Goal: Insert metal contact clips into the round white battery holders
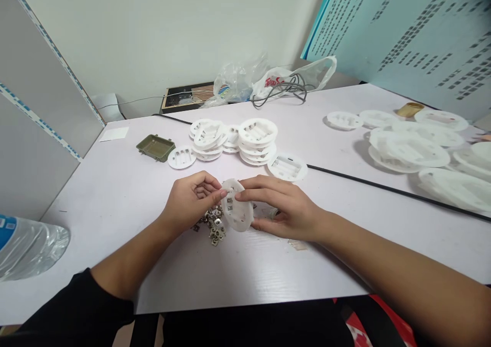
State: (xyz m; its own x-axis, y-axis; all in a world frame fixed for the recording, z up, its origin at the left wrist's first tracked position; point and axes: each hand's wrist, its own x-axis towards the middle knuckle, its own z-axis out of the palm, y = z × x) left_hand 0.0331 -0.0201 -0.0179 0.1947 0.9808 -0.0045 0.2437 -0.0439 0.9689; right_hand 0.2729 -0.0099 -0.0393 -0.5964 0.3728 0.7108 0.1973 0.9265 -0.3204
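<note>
A round white plastic battery holder point(240, 214) is held up on edge between my hands, tilted, its slotted inner face turned toward me with small metal contacts in it. My left hand point(195, 198) pinches its upper left rim with thumb and forefinger. From the right, my right hand point(286, 203) grips the disc, a finger resting on its inner face and the thumb low on the rim. Under and left of the disc lies a pile of small metal contact pieces point(215, 229), partly hidden by the left hand and the disc.
Stacks of similar white discs point(258, 132) stand behind my hands, and more discs point(410, 147) lie at right. A green tray point(155, 147) sits at left, a water bottle point(34, 247) nearer. A black rod point(383, 188) crosses the table point(245, 280). Plastic bags point(276, 81) lie at the back.
</note>
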